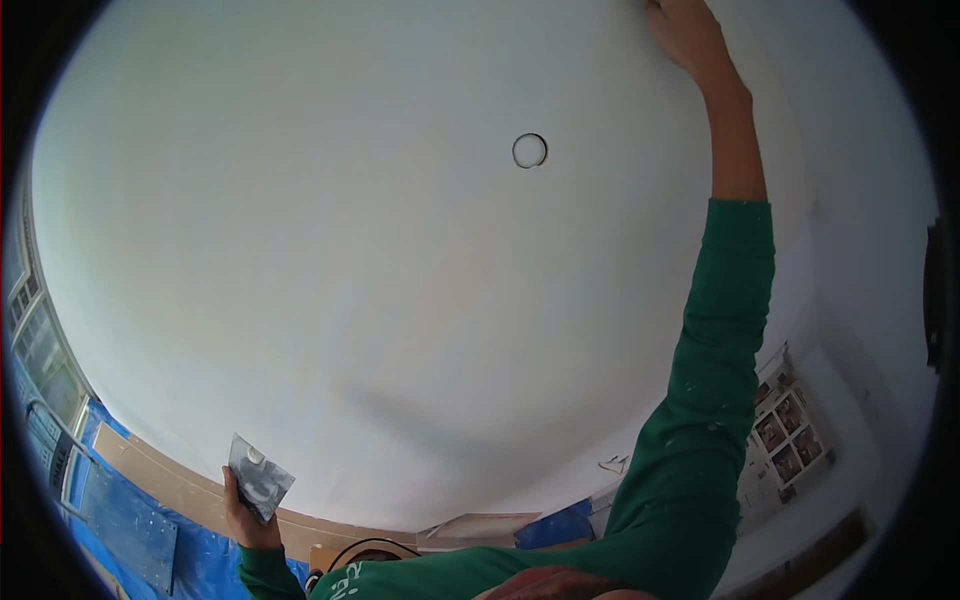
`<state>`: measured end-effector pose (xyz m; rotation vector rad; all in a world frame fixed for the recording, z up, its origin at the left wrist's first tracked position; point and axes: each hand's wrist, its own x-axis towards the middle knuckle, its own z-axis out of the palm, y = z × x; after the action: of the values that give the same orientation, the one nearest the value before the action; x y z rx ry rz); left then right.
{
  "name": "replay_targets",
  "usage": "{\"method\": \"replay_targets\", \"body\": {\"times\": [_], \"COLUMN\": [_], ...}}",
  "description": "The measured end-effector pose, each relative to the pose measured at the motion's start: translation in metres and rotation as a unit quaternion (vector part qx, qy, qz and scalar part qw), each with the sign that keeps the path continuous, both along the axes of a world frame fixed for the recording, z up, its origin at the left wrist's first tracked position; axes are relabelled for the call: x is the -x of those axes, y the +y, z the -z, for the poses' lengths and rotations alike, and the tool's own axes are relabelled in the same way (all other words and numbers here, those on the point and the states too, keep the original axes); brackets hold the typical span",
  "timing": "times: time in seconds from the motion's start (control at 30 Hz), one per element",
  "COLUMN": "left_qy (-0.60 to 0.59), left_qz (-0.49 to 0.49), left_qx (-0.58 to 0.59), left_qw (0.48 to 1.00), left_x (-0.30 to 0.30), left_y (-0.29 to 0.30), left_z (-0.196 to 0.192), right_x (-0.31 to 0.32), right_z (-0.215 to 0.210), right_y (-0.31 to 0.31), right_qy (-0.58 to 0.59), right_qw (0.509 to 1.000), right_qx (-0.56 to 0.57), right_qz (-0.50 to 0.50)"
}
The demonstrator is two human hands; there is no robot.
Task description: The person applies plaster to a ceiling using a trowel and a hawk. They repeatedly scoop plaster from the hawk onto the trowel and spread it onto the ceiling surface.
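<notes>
My left hand [252,522] is low on the left, its fingers closed on the edge of a flat, square grey metal plate [260,480]. A pale lump and white smears lie on the plate's face. High at the upper right, my right hand [686,30] reaches up against a broad, smooth white surface [380,240]. Its fingers are curled in, and the frame's top edge cuts them off, so what they hold is hidden. A thin dark ring [530,151] marks a round cutout or fitting in the white surface, left of my right forearm.
Blue plastic sheeting [205,545] hangs or lies at the lower left, near a grey board [125,520] and a window [45,350]. At the right a sheet with several pictures [790,435] is by the pale wall. A dark object [934,295] sits at the far right rim.
</notes>
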<state>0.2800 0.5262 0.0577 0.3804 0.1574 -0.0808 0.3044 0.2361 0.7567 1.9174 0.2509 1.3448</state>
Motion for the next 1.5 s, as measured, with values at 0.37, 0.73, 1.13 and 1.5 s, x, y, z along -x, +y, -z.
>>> {"method": "replay_targets", "body": {"times": [0.37,0.73,1.13,1.5], "left_qy": [0.02,0.022,-0.162,-0.229], "left_qz": [0.079,0.069,0.27,-0.165], "left_qx": [0.027,0.028,0.125,-0.125], "left_qw": [0.996,0.997,0.941,0.951], "left_x": [-0.01,0.0,0.004,0.003], "left_y": [0.003,0.005,-0.016,-0.017], "left_z": [0.026,0.006,-0.14,-0.179], "right_x": [-0.044,-0.032,0.061,0.021], "right_z": [0.2,0.289,0.455,0.436], "right_y": [0.001,0.008,0.085,0.036], "right_qy": [0.03,0.155,0.419,0.318], "right_qw": [0.999,0.978,0.669,0.607], "right_qx": [0.016,-0.1,-0.092,-0.526], "right_qz": [-0.005,-0.092,-0.608,-0.504]}}
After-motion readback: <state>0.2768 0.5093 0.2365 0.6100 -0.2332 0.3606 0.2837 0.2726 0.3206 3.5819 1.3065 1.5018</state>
